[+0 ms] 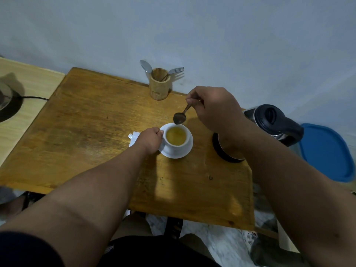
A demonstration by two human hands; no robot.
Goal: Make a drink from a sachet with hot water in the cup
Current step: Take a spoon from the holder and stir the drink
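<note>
Now, left hand (152, 138): my fingers are closed around the cup's handle side.
Right hand (213, 106): fingers pinch the spoon (180, 117) by its handle, bowl just above the cup's far rim.
Cup (176, 138): white, full of yellow drink, standing on its saucer (187, 150) mid-desk (86, 122).
Sachet (133, 137): left of the cup, partly under my left hand.
Kettle (273, 124): right of the cup.

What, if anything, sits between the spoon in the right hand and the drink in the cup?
Nothing visible. The spoon in the right hand hangs just above the far rim of the open cup, while the left hand holds the cup's near-left side.
</note>
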